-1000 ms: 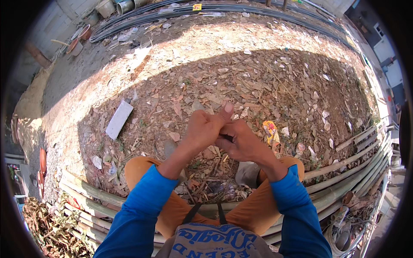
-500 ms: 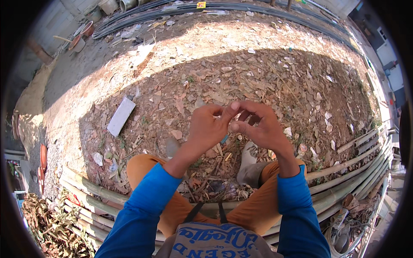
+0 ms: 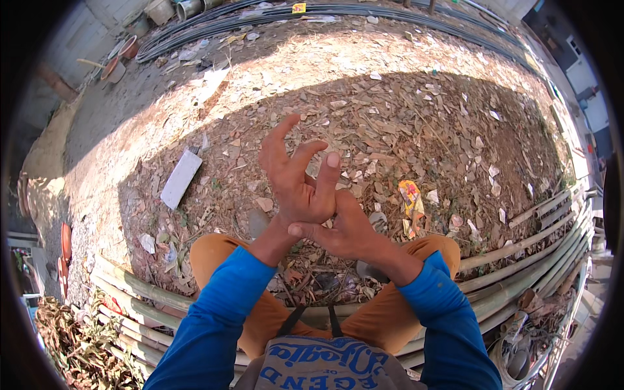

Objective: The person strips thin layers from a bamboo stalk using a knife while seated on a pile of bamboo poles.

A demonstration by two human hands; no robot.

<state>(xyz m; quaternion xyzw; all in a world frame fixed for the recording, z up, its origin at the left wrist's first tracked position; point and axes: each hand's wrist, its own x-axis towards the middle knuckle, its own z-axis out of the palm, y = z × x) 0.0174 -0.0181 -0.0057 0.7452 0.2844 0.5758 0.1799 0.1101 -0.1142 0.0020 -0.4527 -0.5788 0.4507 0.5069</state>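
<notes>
My left hand (image 3: 296, 182) is raised in front of me with its fingers apart and slightly curled, holding nothing. Around the base of that hand, near the wrist, my right hand (image 3: 344, 231) is closed, its thumb lying across the near side; its other fingers are mostly hidden behind. Both arms wear blue sleeves. Below the hands are my bent knees in orange-brown trousers (image 3: 218, 263).
Dry leaves and litter cover the ground (image 3: 364, 140). A pale rectangular block (image 3: 181, 179) lies to the left, a yellow and red wrapper (image 3: 411, 198) to the right. Bamboo poles (image 3: 520, 276) run beneath me. Long dark rods (image 3: 260, 19) stretch along the back.
My hands were meeting at the fingertips. Now the left has turned up with fingers spread, and the right has slid down to clasp it near the wrist. The wrapper has come into view.
</notes>
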